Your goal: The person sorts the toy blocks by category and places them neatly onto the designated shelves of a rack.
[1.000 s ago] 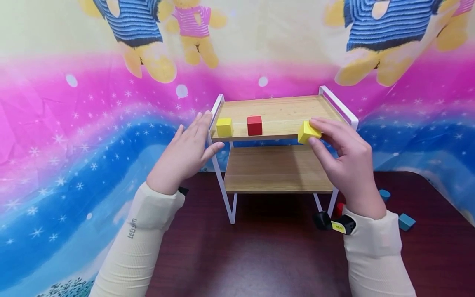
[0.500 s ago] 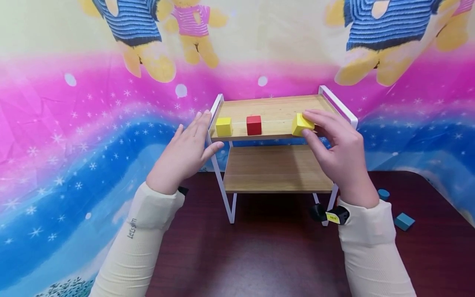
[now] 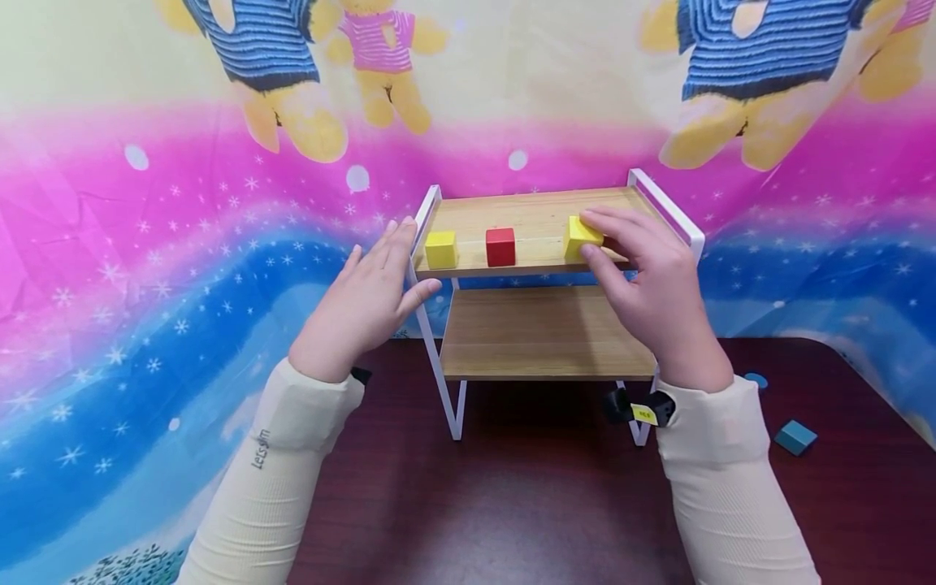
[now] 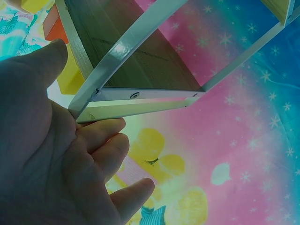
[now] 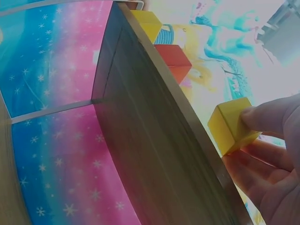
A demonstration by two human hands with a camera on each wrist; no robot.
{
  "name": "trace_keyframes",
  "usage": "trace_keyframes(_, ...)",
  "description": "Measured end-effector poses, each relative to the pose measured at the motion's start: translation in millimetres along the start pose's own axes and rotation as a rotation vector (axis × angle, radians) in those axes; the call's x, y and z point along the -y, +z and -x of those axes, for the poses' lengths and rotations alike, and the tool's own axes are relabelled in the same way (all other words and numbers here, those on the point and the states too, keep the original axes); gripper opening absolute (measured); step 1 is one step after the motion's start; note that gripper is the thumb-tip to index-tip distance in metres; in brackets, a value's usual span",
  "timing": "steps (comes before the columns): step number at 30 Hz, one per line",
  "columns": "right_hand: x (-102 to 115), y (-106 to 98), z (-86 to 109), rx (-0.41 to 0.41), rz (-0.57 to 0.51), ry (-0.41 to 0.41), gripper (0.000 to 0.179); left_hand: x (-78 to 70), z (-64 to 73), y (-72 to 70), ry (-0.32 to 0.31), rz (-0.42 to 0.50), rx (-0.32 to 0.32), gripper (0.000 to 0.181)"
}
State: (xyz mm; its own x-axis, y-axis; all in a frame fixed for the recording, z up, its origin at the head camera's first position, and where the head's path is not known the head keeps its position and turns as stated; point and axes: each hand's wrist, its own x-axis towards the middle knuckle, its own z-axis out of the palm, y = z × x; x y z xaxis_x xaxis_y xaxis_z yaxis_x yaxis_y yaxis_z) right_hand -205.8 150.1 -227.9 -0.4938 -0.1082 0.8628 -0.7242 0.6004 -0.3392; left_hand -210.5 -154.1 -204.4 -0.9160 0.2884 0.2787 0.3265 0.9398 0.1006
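My right hand (image 3: 651, 284) pinches a yellow cube (image 3: 581, 238) between thumb and fingers, slightly tilted, close over the front edge of the upper shelf (image 3: 541, 213). In the right wrist view the thumb presses one face of that yellow cube (image 5: 232, 124), right by the shelf edge. A red cube (image 3: 500, 247) sits to its left on the shelf, and a second yellow cube (image 3: 442, 250) stands near the left end. My left hand (image 3: 361, 301), fingers extended, rests against the white frame (image 4: 117, 56) at the shelf's left side, as the left wrist view shows.
Below is a lower wooden shelf (image 3: 548, 333) on white metal legs. To the right on the dark table (image 3: 526, 504) lie a teal block (image 3: 795, 437) and a blue round piece (image 3: 756, 380), partly behind the right wrist. A printed cloth (image 3: 219, 203) hangs behind the rack.
My right hand has moved left and a little up with the yellow cube, bringing it nearer the red cube and over the shelf's front edge. The left hand stays in place.
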Motion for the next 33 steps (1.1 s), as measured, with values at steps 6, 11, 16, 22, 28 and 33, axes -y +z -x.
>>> trace_keyframes(6, -1.4, 5.5, -3.8, 0.033, 0.028, 0.011, 0.037, 0.7, -0.1, 1.0, 0.002, 0.009, -0.004, 0.090)
trace_keyframes(11, -2.1, 9.1, -4.6, 0.058, 0.041, 0.030, 0.037, 0.6, -0.4, 1.3, 0.000, 0.012, -0.003, 0.090)
trace_keyframes(16, -3.5, 11.6, -5.9, 0.072, 0.058, 0.023, 0.038, 1.1, -0.6, 1.5, -0.003, 0.010, 0.001, 0.090)
trace_keyframes(22, -4.0, 12.4, -6.6, 0.097, 0.074, 0.025, 0.038, 1.4, -0.5, 2.1, 0.000, 0.006, -0.002, 0.090)
trace_keyframes(28, -2.1, 13.0, -7.9, 0.129, 0.080, 0.032, 0.038, 1.8, -0.3, 2.1, 0.003, 0.007, -0.004, 0.090)
trace_keyframes(33, -1.4, 12.9, -9.0, 0.148, 0.087, 0.040, 0.037, 2.2, -0.6, 2.1, 0.011, 0.004, -0.013, 0.090)
